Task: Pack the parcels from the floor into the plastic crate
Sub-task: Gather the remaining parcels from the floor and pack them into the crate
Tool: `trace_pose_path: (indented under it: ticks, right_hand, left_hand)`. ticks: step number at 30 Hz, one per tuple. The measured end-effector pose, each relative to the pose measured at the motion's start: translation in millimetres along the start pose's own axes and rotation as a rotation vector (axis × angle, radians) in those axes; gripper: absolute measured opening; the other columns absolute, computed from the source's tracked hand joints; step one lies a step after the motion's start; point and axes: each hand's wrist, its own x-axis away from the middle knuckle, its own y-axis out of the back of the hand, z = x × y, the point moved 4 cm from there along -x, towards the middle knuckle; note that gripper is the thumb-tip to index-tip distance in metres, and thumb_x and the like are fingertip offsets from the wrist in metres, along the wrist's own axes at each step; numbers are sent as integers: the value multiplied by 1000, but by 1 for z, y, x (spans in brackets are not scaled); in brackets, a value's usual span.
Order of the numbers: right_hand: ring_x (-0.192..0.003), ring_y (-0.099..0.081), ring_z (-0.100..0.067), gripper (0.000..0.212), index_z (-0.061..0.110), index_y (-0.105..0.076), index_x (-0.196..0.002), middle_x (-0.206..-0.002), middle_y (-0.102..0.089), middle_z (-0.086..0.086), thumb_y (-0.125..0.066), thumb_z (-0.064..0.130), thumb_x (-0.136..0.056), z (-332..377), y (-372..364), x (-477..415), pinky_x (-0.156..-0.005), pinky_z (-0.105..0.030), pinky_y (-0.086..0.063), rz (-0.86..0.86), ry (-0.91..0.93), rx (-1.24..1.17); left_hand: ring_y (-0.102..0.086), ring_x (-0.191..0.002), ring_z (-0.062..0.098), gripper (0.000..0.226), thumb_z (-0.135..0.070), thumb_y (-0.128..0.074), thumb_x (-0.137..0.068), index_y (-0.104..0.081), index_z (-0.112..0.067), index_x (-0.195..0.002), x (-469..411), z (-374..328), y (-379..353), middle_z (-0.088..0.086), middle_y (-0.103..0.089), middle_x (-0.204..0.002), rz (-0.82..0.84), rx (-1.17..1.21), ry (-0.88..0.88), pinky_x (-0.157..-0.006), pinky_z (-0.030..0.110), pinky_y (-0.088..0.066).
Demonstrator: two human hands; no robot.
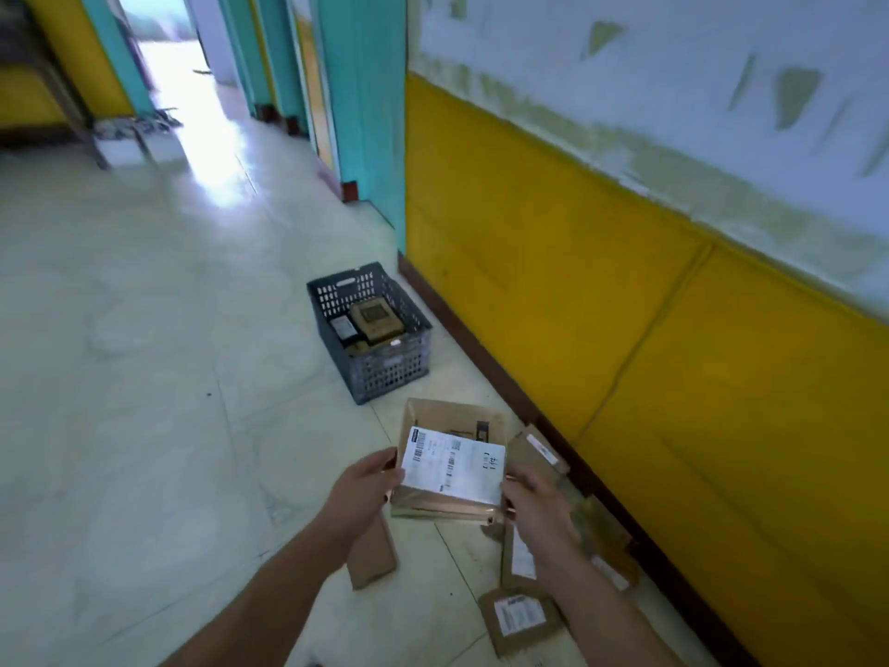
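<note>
Left hand (363,488): closed on the left edge of a labelled parcel (450,474). Parcel: held between both hands, above the floor. Right hand (539,512): gripping the parcel's right edge. Crate (380,373): well beyond the hands, some parcels inside. Loose parcels (517,618): on the floor under and beside the right hand.

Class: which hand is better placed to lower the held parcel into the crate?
Left, probably. The left hand grips the parcel on the side facing the crate, ahead-left; the right hand holds the wall side.
</note>
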Motion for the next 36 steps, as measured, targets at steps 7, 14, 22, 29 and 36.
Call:
trace_pose_path:
  ticks: [7,14,22,29,36]
  right_hand:
    - [-94,-67,-18,21,27,-67,-103,-101,-72,2,-55,15,-91,83,-193,-4,-89,-43,-55,197,67,15]
    - [-94,-66,-13,18,27,-66,-106,-102,-71,4,-56,20,-93,146,-322,-33,-76,-27,-54,266,74,45]
    - [-97,-66,-15,16,27,-67,-104,-103,-71,2,-57,20,-93,215,-476,-138,-74,-27,-52,307,30,15]
    - [-94,-66,-15,16,26,-66,-104,-99,-71,2,-57,18,-93,290,-598,-221,-79,-29,-53,349,-50,53]
    - [-95,-64,-10,10,28,-64,-101,-103,-69,6,-60,24,-93,349,-683,-305,-76,-25,-51,316,-99,57]
  left_hand:
    - [-61,-104,9,33,-11,-54,-93,-68,-41,-95,-20,-22,196,-19,-71,-103,-129,67,-33,-93,33,-45]
    - [-52,-121,20,30,-23,-53,-96,-60,-38,-121,-85,-41,315,-8,-60,-127,-190,104,-26,-108,46,-38]
    - [-53,-112,14,30,-20,-53,-97,-53,-43,-117,-228,-93,429,-18,-59,-110,-186,119,-36,-94,33,-42]
    - [-60,-112,18,37,-9,-50,-97,-55,-37,-119,-343,-154,540,-5,-64,-119,-231,125,40,-91,38,-53]
    - [-62,-107,25,41,6,-47,-94,-57,-25,-119,-475,-206,612,3,-67,-112,-194,100,91,-85,36,-54]
